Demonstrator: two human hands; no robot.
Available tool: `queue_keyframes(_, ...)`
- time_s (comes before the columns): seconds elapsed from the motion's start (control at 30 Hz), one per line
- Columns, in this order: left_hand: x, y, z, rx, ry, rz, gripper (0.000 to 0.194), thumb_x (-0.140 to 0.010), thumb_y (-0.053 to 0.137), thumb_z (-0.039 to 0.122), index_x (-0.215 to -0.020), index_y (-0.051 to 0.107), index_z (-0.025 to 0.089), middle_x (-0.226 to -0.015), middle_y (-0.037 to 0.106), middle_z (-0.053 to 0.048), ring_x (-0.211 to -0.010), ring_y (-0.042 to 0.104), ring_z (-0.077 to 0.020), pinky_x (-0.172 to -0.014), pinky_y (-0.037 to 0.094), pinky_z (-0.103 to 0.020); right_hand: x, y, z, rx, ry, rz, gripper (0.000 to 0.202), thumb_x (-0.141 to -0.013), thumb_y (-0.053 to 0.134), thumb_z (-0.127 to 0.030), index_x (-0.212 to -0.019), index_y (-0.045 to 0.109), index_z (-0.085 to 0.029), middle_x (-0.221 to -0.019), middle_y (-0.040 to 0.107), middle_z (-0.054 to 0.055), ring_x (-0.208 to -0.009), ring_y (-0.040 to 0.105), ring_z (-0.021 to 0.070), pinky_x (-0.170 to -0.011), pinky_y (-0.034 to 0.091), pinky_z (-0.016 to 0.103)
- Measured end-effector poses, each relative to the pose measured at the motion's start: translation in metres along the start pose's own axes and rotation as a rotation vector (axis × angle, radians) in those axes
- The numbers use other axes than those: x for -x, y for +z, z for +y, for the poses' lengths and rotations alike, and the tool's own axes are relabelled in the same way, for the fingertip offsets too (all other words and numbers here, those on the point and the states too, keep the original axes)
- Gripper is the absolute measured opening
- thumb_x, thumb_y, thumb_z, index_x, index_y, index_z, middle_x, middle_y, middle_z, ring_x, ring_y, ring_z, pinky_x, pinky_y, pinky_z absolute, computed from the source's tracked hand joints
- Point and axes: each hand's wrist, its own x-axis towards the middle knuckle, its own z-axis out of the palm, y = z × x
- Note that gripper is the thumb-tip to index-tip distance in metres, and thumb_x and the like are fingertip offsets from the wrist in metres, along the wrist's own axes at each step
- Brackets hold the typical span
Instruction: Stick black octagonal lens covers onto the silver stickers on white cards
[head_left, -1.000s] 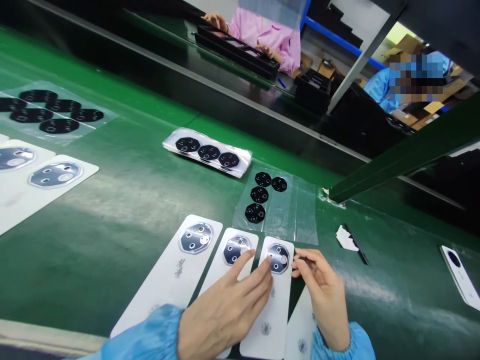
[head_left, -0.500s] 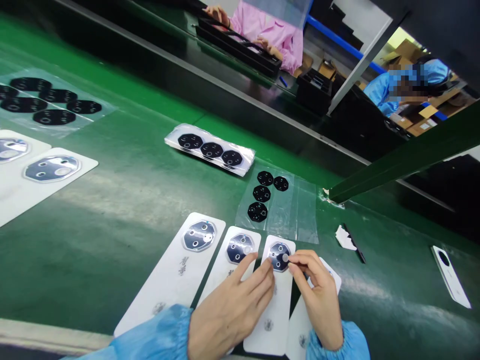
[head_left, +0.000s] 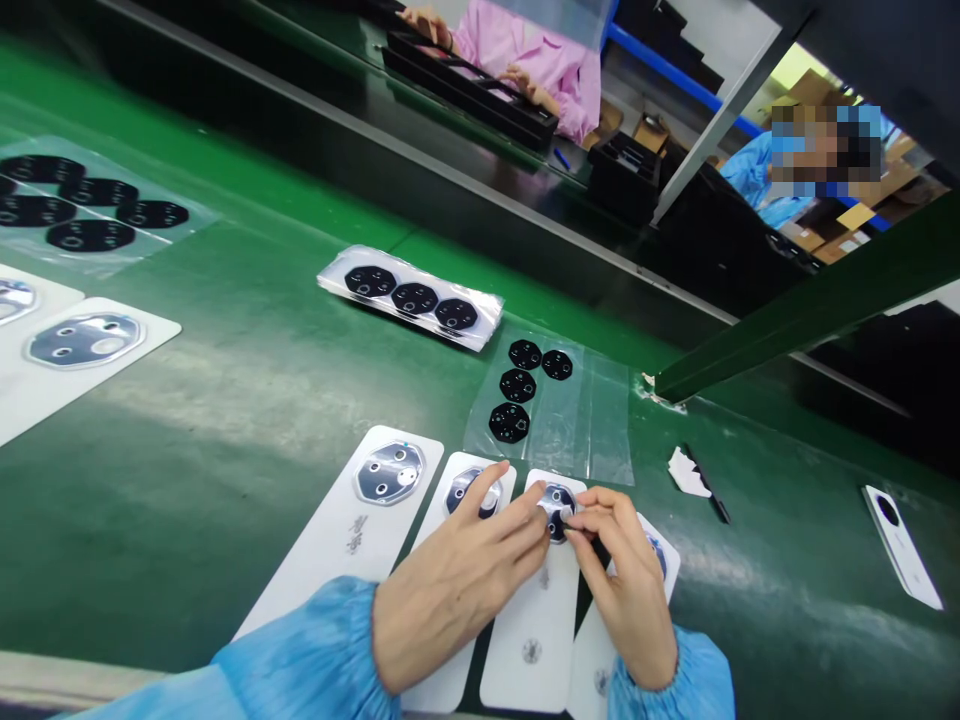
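Note:
Several white panels with dark octagonal discs lie side by side on the green table. My left hand (head_left: 465, 580) rests over the second panel (head_left: 442, 680), fingers spread, with fingertips at the left edge of the disc (head_left: 559, 500) on the third panel (head_left: 531, 620). At that disc's right edge, my right hand (head_left: 626, 570) has thumb and fingers pinched near its small pale circle; whether something thin is between them cannot be made out. A fourth panel (head_left: 595, 670) lies partly under my right hand. The leftmost panel (head_left: 337, 560) bears an uncovered disc (head_left: 388, 473).
Behind the panels are a clear film sheet (head_left: 600, 410) with black octagons and a stack of wrapped octagons (head_left: 411, 298). A black pen (head_left: 707, 485) and white scrap (head_left: 686, 473) lie right. Two people sit beyond a green post (head_left: 810, 300).
My right hand has shifted slightly left, its fingertips closer over the disc. My left fingers have lifted and spread a little. The whole view has moved slightly.

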Motion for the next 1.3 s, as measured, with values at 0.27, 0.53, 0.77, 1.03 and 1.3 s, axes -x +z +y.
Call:
queue_keyframes(0.27,-0.001,0.004,0.001,0.024,-0.008,-0.008,0.021,-0.088,0.046,0.017,-0.106,0.058,0.017,-0.111,0.060,-0.005,-0.125,0.038,-0.0226,-0.112,0.003,-0.054,0.000,0.003,-0.004,0.192,-0.127,0.024,0.021,-0.088,0.043,-0.005,-0.093,0.059,-0.018,-0.099,0.049,0.010,-0.074,0.054,0.0148,-0.065,0.050,0.030)
queue_keyframes(0.53,-0.001,0.001,0.003,-0.012,-0.041,-0.012,0.024,-0.087,0.043,0.015,-0.108,0.055,0.016,-0.105,0.057,-0.006,-0.107,0.044,-0.0209,-0.103,0.019,-0.049,-0.001,0.003,-0.001,0.275,-0.119,-0.009,0.022,-0.088,0.041,-0.005,-0.093,0.060,-0.016,-0.093,0.045,0.008,-0.069,0.049,0.0140,-0.057,0.044,0.027)
queue_keyframes(0.77,-0.004,-0.003,0.007,-0.029,-0.089,-0.023,0.020,-0.082,0.046,0.010,-0.098,0.055,0.017,-0.083,0.051,-0.001,-0.079,0.043,-0.0193,-0.086,0.028,-0.042,-0.005,0.000,-0.005,0.276,-0.130,-0.020,0.025,-0.086,0.042,-0.003,-0.094,0.060,-0.017,-0.090,0.043,0.007,-0.075,0.049,0.0161,-0.057,0.043,0.026)
queue_keyframes(1.03,-0.004,-0.004,0.008,-0.032,-0.091,-0.060,0.018,-0.082,0.045,0.010,-0.096,0.053,0.018,-0.081,0.049,-0.002,-0.078,0.042,-0.0201,-0.083,0.028,-0.042,-0.005,-0.002,-0.009,0.313,-0.113,-0.041,0.025,-0.087,0.040,-0.004,-0.091,0.061,-0.017,-0.088,0.045,0.007,-0.072,0.049,0.0162,-0.055,0.041,0.027)
queue_keyframes(1.3,-0.003,-0.005,0.009,-0.051,-0.092,-0.049,0.022,-0.080,0.043,0.008,-0.095,0.055,0.017,-0.080,0.050,-0.002,-0.078,0.041,-0.0206,-0.083,0.028,-0.042,-0.009,-0.004,-0.011,0.299,-0.103,-0.057,0.023,-0.086,0.042,-0.005,-0.087,0.061,-0.018,-0.087,0.046,0.006,-0.073,0.051,0.0165,-0.057,0.043,0.027)
